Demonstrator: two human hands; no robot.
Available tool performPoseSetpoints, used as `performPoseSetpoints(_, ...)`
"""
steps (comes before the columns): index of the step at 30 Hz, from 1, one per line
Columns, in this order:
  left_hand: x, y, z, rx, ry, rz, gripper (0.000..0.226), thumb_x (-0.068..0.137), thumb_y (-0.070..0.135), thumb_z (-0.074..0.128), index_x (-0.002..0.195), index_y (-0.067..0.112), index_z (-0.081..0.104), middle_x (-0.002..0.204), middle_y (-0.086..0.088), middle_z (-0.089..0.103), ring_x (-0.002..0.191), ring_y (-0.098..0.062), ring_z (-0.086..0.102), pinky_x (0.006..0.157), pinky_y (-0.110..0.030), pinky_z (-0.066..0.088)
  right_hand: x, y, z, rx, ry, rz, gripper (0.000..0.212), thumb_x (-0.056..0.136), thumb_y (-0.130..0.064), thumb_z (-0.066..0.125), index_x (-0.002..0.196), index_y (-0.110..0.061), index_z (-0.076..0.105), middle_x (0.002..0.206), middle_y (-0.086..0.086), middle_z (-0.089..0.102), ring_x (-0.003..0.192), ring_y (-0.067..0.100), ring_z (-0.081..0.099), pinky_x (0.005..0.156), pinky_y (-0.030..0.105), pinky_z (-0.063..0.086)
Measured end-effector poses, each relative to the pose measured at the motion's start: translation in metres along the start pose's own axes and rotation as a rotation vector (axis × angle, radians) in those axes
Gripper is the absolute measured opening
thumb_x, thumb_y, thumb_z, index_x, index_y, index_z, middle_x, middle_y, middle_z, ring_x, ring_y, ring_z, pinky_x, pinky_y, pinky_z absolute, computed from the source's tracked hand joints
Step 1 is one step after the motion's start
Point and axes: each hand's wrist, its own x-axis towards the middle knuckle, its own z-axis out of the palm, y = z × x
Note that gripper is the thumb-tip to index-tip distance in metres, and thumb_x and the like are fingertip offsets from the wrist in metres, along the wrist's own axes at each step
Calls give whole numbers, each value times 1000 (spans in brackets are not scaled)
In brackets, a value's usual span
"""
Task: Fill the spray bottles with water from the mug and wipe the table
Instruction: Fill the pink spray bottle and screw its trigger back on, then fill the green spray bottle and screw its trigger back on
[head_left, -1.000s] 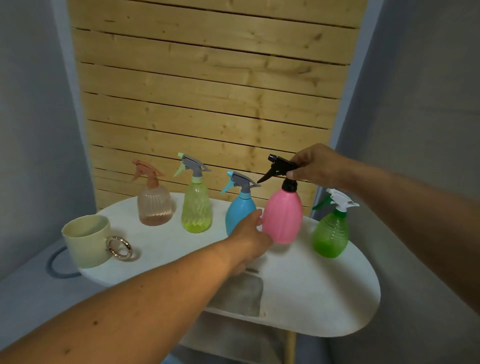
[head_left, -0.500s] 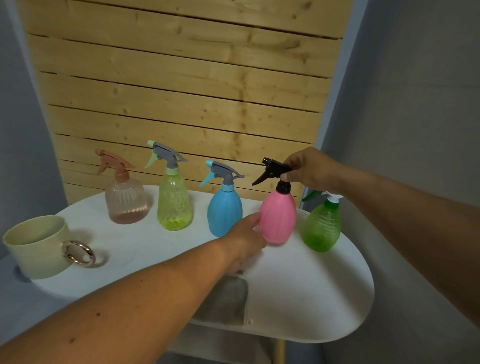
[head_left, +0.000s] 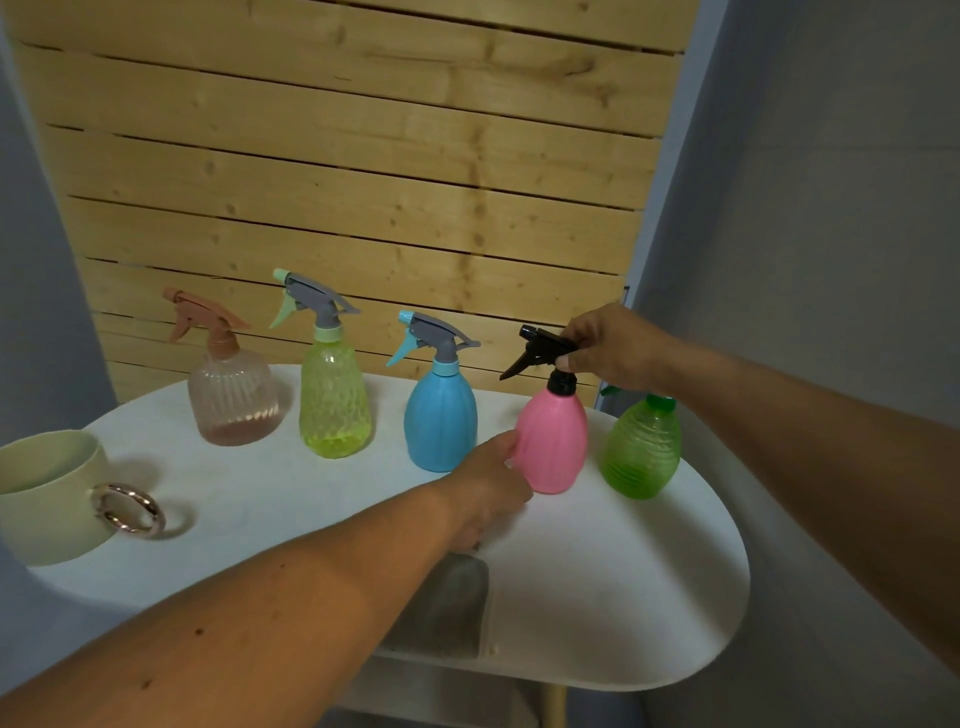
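Observation:
Several spray bottles stand in a row on the white oval table (head_left: 597, 587). From left: a clear peach bottle (head_left: 232, 400), a yellow-green bottle (head_left: 333, 405), a blue bottle (head_left: 440, 421), a pink bottle (head_left: 553, 441) with a black spray head (head_left: 540, 349), and a green bottle (head_left: 641, 449). My right hand (head_left: 610, 345) grips the black spray head from the right. My left hand (head_left: 488, 483) rests against the pink bottle's lower left side. A pale green mug (head_left: 44, 499) with a metal ring handle sits at the table's left edge.
A grey cloth (head_left: 447, 603) lies on the table's near edge, partly under my left forearm. A wooden slat wall stands right behind the bottles. Grey walls close in on both sides. The green bottle's spray head is hidden behind my right hand.
The view has shifted, so the table and bottles appear further right in the frame. Both hands stay on the pink bottle, which stands in the same spot in the row.

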Motion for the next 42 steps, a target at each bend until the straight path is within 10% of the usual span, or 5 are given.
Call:
performPoseSetpoints(12,3,-2,4,12,-33,-5,83,99,-6,57,165,30,21,165,3,33,148,-25,39,118,-43,42,3,8,-3,41,-28,35,12,87,-26,78,99,-27,77,92,-2,75,100,26,67,93,48,54)
performPoseSetpoints(16,1,0,4,19,-38,-2,81,99,-6,57,163,31,24,163,2,35,148,-24,40,117,-42,42,-4,4,-20,110,-86,37,47,83,-33,82,127,-22,69,120,-7,70,118,22,62,105,42,48)
performPoseSetpoints(23,-3,7,-3,18,23,28,84,98,-5,61,165,27,21,168,1,30,149,-25,39,117,-42,43,-18,6,-67,-432,-231,262,82,79,-42,83,150,-25,46,156,4,40,137,30,44,103,38,40)
performPoseSetpoints(30,-14,13,-14,-1,88,44,82,98,-4,61,164,25,23,166,0,33,147,-24,41,116,-42,45,-30,19,-49,-484,-182,254,15,84,-15,77,97,-14,68,77,-2,58,65,12,53,51,23,38)
performPoseSetpoints(42,-71,36,-36,-98,62,110,81,96,-4,61,163,27,27,162,-2,42,142,-23,48,116,-43,45,-77,-85,-126,-756,-228,142,22,91,-21,72,108,-8,66,81,0,61,75,16,56,45,11,37)
